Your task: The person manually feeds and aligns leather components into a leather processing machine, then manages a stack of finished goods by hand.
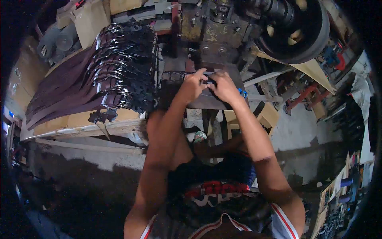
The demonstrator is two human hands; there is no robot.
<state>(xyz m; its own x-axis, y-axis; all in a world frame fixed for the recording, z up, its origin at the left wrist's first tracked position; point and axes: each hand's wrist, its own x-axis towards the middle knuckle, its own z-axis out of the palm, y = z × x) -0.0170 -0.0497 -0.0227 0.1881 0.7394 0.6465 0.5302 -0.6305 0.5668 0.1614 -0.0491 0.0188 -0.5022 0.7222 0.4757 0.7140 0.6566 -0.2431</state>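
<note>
My left hand (pixel 191 87) and my right hand (pixel 224 87) face each other over the metal bed (pixel 217 103) of a press-like machine (pixel 215 32). The fingers of both are bent and pinched around a small dark piece between them, too dim to name. A dark strap-like piece (pixel 173 75) lies on the bed just left of my left hand. Farther left, a thick stack of dark brown straps (pixel 65 87) with shiny metal parts (pixel 115 65) at their ends rests on a wooden table (pixel 83 131).
A large black flywheel (pixel 320 28) stands at the machine's upper right. Small blue items (pixel 242 93) sit at the bed's right edge. Below it is an open cardboard box (pixel 267 117). A red metal stand (pixel 306 97) is on the floor to the right.
</note>
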